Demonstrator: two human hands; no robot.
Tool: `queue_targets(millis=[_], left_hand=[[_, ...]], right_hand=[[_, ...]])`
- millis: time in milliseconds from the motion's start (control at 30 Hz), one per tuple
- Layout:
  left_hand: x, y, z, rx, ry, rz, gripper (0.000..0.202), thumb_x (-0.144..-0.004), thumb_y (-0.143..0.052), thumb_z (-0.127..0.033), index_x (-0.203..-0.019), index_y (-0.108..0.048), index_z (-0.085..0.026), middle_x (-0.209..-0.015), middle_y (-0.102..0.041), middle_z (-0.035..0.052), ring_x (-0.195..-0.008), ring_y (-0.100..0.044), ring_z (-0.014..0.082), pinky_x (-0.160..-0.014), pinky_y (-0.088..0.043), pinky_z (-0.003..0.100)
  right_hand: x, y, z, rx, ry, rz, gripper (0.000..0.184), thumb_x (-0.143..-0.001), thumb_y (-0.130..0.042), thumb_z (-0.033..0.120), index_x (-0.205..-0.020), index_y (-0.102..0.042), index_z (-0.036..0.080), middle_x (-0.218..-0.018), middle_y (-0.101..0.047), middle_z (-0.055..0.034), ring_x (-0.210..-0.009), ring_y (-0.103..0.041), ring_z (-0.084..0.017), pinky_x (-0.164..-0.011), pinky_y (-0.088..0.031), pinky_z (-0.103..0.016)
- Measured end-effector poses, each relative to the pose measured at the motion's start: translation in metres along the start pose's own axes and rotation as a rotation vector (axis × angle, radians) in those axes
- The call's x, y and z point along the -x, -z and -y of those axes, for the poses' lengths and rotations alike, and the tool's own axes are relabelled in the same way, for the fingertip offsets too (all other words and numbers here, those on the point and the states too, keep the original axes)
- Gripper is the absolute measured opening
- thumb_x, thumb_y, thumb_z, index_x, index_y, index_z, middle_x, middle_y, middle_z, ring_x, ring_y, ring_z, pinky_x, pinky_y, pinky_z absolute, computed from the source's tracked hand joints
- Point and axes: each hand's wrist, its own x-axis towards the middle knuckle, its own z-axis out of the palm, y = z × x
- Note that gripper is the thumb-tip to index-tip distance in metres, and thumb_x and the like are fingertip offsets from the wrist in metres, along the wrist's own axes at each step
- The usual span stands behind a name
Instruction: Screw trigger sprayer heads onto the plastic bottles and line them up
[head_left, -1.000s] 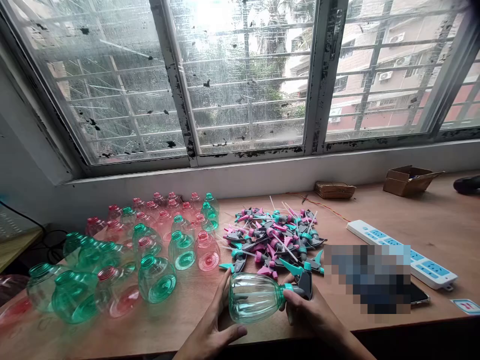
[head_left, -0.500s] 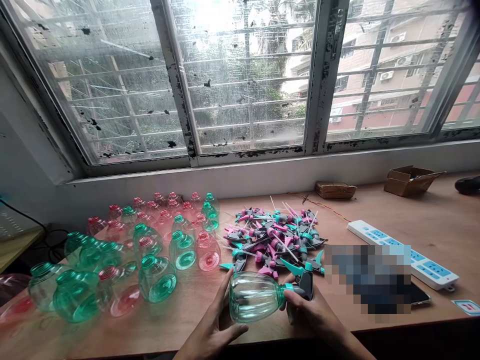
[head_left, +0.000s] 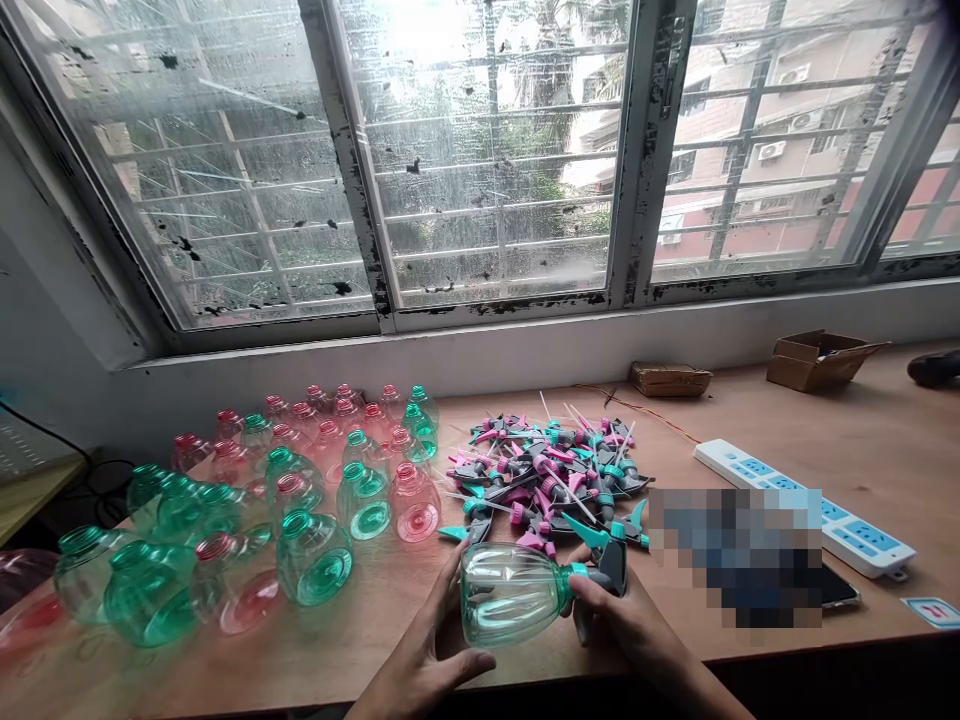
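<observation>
A clear green spray bottle (head_left: 510,592) lies on its side just above the wooden table's (head_left: 885,470) front edge. My left hand (head_left: 424,655) cups its base, thumb underneath and fingers up its far side. My right hand (head_left: 619,625) is closed round the bottle's neck and the grey and teal trigger head (head_left: 609,562) fitted there. Right behind the bottle lies a heap of loose pink, teal and grey trigger heads (head_left: 551,475) with white dip tubes.
Several empty green and pink bottles (head_left: 315,500) crowd the table's left half. A white power strip (head_left: 810,505) and a phone (head_left: 836,590) lie at the right. Two small cardboard boxes (head_left: 817,358) sit by the wall under the barred window (head_left: 487,150).
The bottle and both hands have barely shifted; my fingers on the neck have moved a little.
</observation>
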Motion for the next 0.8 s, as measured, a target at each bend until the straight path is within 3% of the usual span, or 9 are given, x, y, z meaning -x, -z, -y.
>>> queue_targets(millis=[167, 333, 467, 600, 800], left_hand=[[0.0001, -0.0013, 0.0004, -0.009, -0.004, 0.007, 0.104, -0.087, -0.078, -0.026, -0.16, -0.007, -0.046, -0.172, -0.024, -0.0008, -0.157, -0.025, 0.0308, -0.127, -0.025, 0.049], [0.0007, -0.0009, 0.0009, -0.01, -0.002, 0.005, 0.11, -0.083, -0.082, -0.041, -0.161, -0.004, -0.043, -0.173, -0.021, 0.0012, -0.158, -0.02, 0.0313, -0.129, -0.018, 0.051], [0.0006, -0.0006, 0.0005, 0.02, -0.004, 0.016, 0.104, -0.082, -0.08, -0.049, -0.162, -0.014, -0.039, -0.172, -0.024, 0.0028, -0.158, -0.019, 0.0331, -0.129, -0.017, 0.051], [0.0005, 0.001, 0.0015, 0.035, -0.013, 0.042, 0.092, -0.086, -0.078, -0.045, -0.16, -0.024, -0.036, -0.169, -0.032, 0.005, -0.156, -0.026, 0.0344, -0.128, -0.022, 0.051], [0.0004, 0.0007, 0.0012, -0.025, -0.008, 0.005, 0.103, -0.086, -0.08, -0.033, -0.161, -0.01, -0.043, -0.17, -0.029, 0.0019, -0.156, -0.027, 0.0333, -0.128, -0.021, 0.054]], right_hand=[[0.0009, -0.0002, 0.0009, 0.011, -0.013, -0.015, 0.043, -0.083, -0.075, 0.059, -0.09, -0.058, 0.021, -0.062, -0.073, 0.0019, -0.043, -0.062, -0.012, -0.047, -0.046, -0.023], [0.0003, -0.0002, -0.0013, -0.005, 0.005, -0.003, 0.041, -0.084, -0.076, 0.056, -0.092, -0.057, 0.02, -0.061, -0.072, 0.0027, -0.043, -0.063, -0.012, -0.046, -0.045, -0.023], [-0.0001, -0.0004, -0.0012, -0.015, -0.001, 0.004, 0.041, -0.083, -0.077, 0.056, -0.091, -0.058, 0.02, -0.061, -0.072, 0.0024, -0.043, -0.062, -0.013, -0.047, -0.046, -0.024], [-0.0001, -0.0004, -0.001, -0.018, -0.006, 0.003, 0.042, -0.083, -0.077, 0.056, -0.091, -0.058, 0.02, -0.062, -0.073, 0.0012, -0.043, -0.062, -0.012, -0.047, -0.045, -0.024], [-0.0005, -0.0009, -0.0007, -0.024, -0.002, 0.001, 0.042, -0.082, -0.077, 0.057, -0.088, -0.059, 0.02, -0.061, -0.072, 0.0019, -0.042, -0.062, -0.013, -0.047, -0.045, -0.024]])
